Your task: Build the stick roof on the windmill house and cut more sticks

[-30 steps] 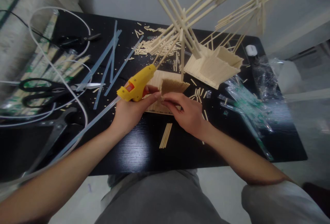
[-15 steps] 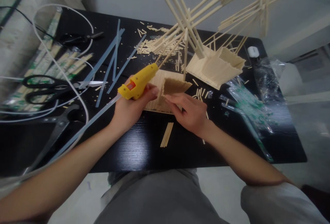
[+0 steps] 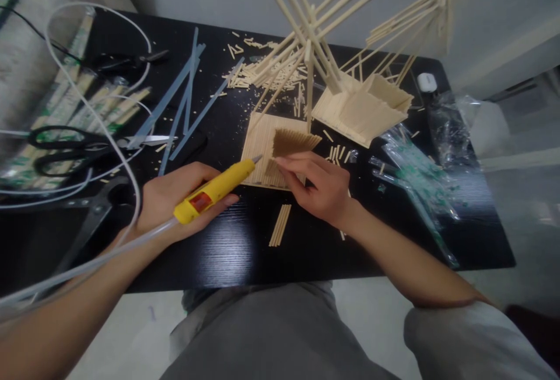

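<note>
My left hand [image 3: 168, 193] is wrapped round a yellow glue gun [image 3: 216, 190], a clear glue stick running out of its back end. The nozzle points at the near part of a flat base of wooden sticks [image 3: 256, 140], just left of my right fingertips. On that base stands a small slanted wall of sticks [image 3: 291, 142]. My right hand [image 3: 321, 184] pinches at the wall's near left corner, its fingers hiding part of the joint. Whether a single loose stick is also between the fingertips, I cannot tell. Several cut sticks [image 3: 280, 225] lie side by side near the table edge.
A tall stick frame [image 3: 310, 32] rises from the base. Behind right stands another base with a stick box [image 3: 376, 105]. Scissors [image 3: 65, 146], pliers [image 3: 98, 211], spare glue sticks [image 3: 188, 88] and a white cord [image 3: 100, 114] lie left; plastic wrappers [image 3: 415, 175] lie right.
My left hand has drawn back left and down and turned the glue gun, so its nozzle now points at the wall's near corner. My right hand stays at the same corner.
</note>
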Action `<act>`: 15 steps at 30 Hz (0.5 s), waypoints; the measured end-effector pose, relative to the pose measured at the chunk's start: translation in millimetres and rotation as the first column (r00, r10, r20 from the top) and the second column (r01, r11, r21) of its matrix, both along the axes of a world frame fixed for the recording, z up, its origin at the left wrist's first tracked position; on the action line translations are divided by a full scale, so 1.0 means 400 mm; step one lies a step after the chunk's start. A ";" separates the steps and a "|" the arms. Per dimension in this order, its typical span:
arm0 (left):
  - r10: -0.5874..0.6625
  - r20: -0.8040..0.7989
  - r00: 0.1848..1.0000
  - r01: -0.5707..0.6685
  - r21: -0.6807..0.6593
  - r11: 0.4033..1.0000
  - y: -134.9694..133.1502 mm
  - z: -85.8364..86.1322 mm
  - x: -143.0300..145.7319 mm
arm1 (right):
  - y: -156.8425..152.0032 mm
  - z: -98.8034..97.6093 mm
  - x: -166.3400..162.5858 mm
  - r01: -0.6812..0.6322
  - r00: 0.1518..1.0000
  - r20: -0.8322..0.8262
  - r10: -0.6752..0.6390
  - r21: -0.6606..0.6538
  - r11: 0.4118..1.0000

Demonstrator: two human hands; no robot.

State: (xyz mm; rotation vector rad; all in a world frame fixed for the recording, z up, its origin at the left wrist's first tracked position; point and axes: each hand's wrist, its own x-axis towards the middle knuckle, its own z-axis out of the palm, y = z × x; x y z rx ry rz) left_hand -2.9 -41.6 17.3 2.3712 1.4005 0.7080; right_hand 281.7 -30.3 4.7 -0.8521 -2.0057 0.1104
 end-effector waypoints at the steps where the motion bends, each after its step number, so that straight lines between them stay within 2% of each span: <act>1: -0.035 0.024 0.999 0.035 0.032 0.999 -0.004 0.000 0.007 | 0.000 0.001 0.000 0.004 1.000 0.001 -0.004 -0.003 1.000; 6: -0.119 0.048 0.992 0.113 0.097 0.989 -0.007 -0.006 0.035 | -0.002 0.004 0.000 0.003 1.000 -0.006 -0.003 -0.017 1.000; 15: -0.134 0.043 0.990 0.127 0.129 0.983 -0.001 -0.012 0.049 | -0.003 0.014 0.006 -0.003 1.000 0.010 0.004 -0.022 1.000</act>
